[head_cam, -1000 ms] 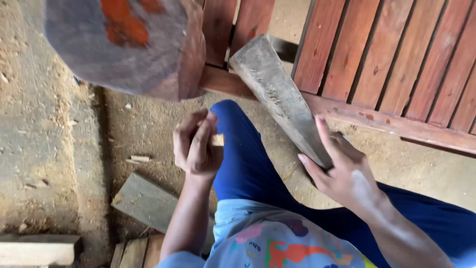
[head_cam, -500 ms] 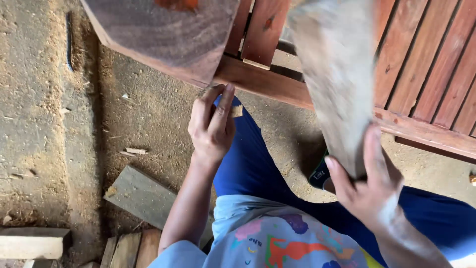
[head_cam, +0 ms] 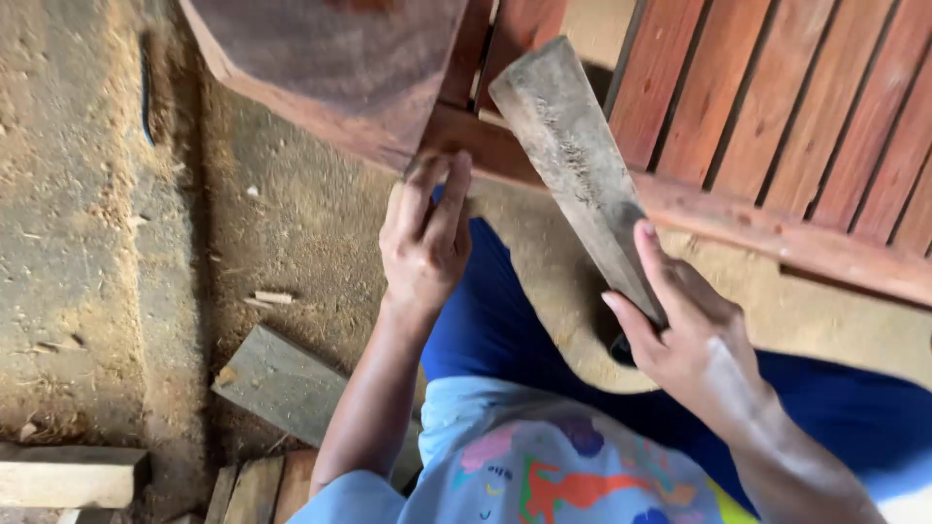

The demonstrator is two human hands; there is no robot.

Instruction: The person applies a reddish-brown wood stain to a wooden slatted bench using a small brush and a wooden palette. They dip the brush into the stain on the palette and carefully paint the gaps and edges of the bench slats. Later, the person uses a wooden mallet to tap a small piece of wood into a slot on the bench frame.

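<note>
Swung back down and leftward since half a second ago — grey wooden wedge (head_cam: 578, 165), no longer looming blurred at the top of the view, now sharp and angled over the red rail (head_cam: 777, 233). Gripped at its narrow lower end by the right hand (head_cam: 694, 340), fingers curled round the underside, thumb along the near edge; broad end pointing up and away, well clear of the grip, close to the dark reddish wood block (head_cam: 330, 68). Left hand (head_cam: 425, 243) raised higher than before, fingertips pressed up against the block's lower edge where it meets the rail — fingers bunched together, whether pinching anything cannot be told. Blue-trousered knee (head_cam: 495, 320) just below both hands. Off to the left, on the sawdust floor (head_cam: 97, 243), a grey plank offcut (head_cam: 282, 383) and a pale wood block (head_cam: 68, 475), well apart from either hand.
</note>
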